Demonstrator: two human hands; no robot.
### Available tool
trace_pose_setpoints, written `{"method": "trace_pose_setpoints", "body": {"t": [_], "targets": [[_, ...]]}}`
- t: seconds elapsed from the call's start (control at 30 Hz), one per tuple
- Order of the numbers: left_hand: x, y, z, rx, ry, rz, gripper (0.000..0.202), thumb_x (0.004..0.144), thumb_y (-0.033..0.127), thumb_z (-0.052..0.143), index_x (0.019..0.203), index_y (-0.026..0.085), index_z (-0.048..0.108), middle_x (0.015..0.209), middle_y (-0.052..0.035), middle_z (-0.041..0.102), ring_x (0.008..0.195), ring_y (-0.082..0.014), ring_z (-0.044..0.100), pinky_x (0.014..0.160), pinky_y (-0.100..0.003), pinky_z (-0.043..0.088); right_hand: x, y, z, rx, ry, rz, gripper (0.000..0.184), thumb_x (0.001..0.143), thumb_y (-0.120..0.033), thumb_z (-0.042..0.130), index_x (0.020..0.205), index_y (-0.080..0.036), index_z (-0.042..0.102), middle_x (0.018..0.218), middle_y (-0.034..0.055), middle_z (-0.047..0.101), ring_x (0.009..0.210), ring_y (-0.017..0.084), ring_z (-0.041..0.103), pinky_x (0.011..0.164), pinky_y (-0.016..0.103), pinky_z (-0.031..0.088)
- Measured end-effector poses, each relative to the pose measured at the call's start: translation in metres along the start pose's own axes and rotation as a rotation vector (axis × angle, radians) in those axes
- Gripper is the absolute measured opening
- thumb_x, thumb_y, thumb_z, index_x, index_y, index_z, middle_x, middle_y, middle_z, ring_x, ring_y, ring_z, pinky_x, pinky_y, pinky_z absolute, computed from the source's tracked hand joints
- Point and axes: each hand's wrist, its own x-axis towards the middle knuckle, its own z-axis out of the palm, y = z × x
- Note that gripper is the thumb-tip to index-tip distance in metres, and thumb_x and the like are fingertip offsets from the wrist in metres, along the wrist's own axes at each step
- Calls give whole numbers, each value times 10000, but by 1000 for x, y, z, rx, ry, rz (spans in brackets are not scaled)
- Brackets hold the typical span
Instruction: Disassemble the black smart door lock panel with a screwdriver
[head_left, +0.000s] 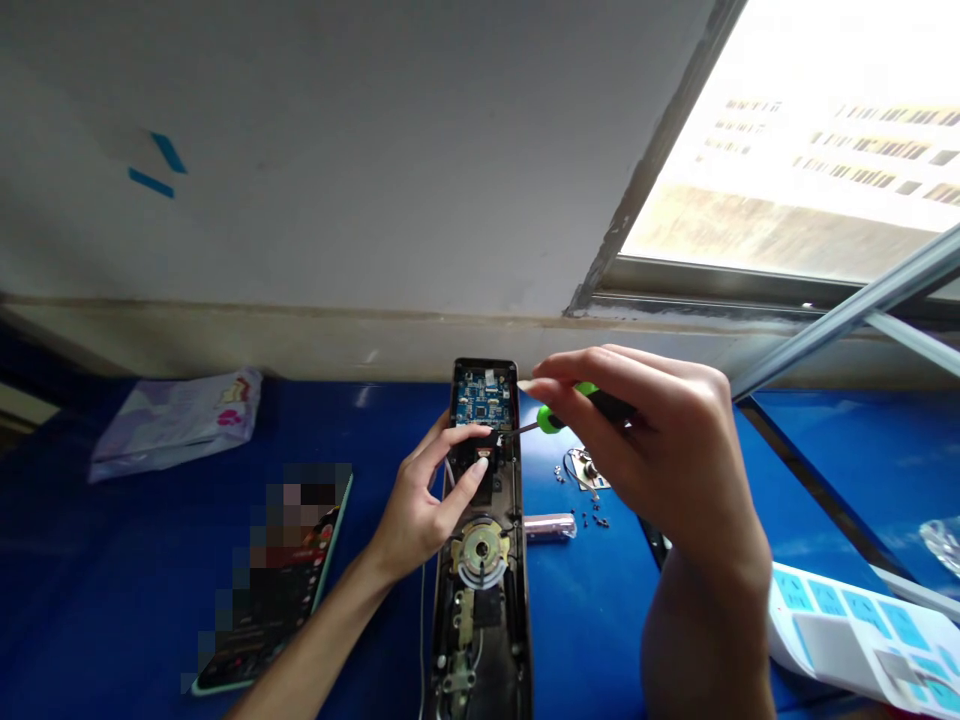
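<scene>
An opened electronic door lock point(487, 600), long and dark, lies lengthwise before me. It has a blue circuit board point(481, 397) at its far end and a round metal disc point(482, 552) further down. My left hand point(424, 500) reaches in from the left, thumb and forefinger closed about a small black module point(489, 441) below the board. My right hand point(637, 430) grips a screwdriver point(553, 419) with a green and black handle. Its shaft points left into the housing, and the tip meets the module's right side, though the exact contact is too small to tell.
Right of the lock lie several small screws point(600, 521), a small part with wires point(589, 468) and a pinkish cylinder point(551, 527). A phone point(285, 590) and a plastic packet point(180, 420) are on the left. A white and blue tray point(862, 630) stands right, near a metal bar point(847, 315).
</scene>
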Motion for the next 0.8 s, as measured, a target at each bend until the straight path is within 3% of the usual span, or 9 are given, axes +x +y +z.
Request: {"method": "trace_pose_setpoints", "body": {"t": [0.07, 0.13, 0.23, 0.4, 0.47, 0.57, 0.63, 0.8], "targets": [[0, 0, 0, 2, -1, -3, 249, 1005, 322, 638, 1239, 263, 701, 1334, -74, 700, 1245, -258, 669, 1146, -435, 509, 0, 0, -1, 23, -20, -6, 147, 1022, -199, 642, 1081, -183, 775, 975, 32, 815, 776, 123, 739, 677, 257, 554], [0, -1, 0, 1, -5, -9, 255, 1010, 330, 634, 1248, 264, 697, 1336, -77, 697, 1239, -258, 670, 1153, -443, 503, -1, 0, -3, 48, -35, -7, 295, 989, -118, 577, 1232, -190, 729, 1078, 42, 804, 863, 142, 749, 752, 281, 582], [0, -2, 0, -3, -10, -12, 262, 1014, 343, 630, 1255, 262, 692, 1344, -83, 690, 1252, -264, 665, 1156, -446, 501, -1, 0, -3, 71, -43, -19, 439, 896, -93, 572, 1309, -194, 680, 1093, 43, 777, 922, 174, 729, 801, 325, 590], [0, -3, -1, 9, -15, 5, 260, 1015, 330, 632, 1263, 270, 684, 1363, -77, 680, 1282, -266, 648, 1160, -437, 495, 0, 1, 1, 5, 11, 12, 146, 961, -288, 738, 1074, -196, 750, 846, -7, 759, 633, 102, 641, 595, 262, 519], [0, -3, -2, 17, -27, 0, 270, 1021, 331, 622, 1280, 272, 676, 1383, -78, 672, 1292, -267, 644, 1171, -441, 483, 1, 2, 1, 3, 17, 18, 104, 983, -275, 721, 1038, -192, 749, 803, -19, 750, 595, 84, 615, 579, 244, 504], [-1, -3, -2, 42, -30, -17, 316, 1026, 341, 614, 1333, 276, 649, 1400, -80, 666, 1299, -269, 643, 1174, -439, 476, 1, 3, -1, 41, -5, 9, 257, 954, -126, 614, 1187, -175, 709, 979, 22, 773, 758, 116, 685, 711, 260, 556], [-1, -3, -2, 57, -18, -26, 366, 1027, 345, 609, 1387, 279, 614, 1406, -81, 670, 1306, -272, 645, 1176, -440, 474, 2, 3, -2, 38, -22, 7, 354, 916, -114, 608, 1260, -166, 672, 1061, 44, 766, 847, 143, 703, 775, 287, 567], [-2, -5, -1, 136, 1, -26, 449, 1019, 364, 599, 1458, 277, 555, 1557, -112, 573, 1466, -330, 528, 1245, -532, 403, 1, 6, -1, 23, -51, 34, 259, 988, -210, 650, 1244, -219, 683, 1019, 27, 773, 785, 131, 715, 676, 262, 559]]}}
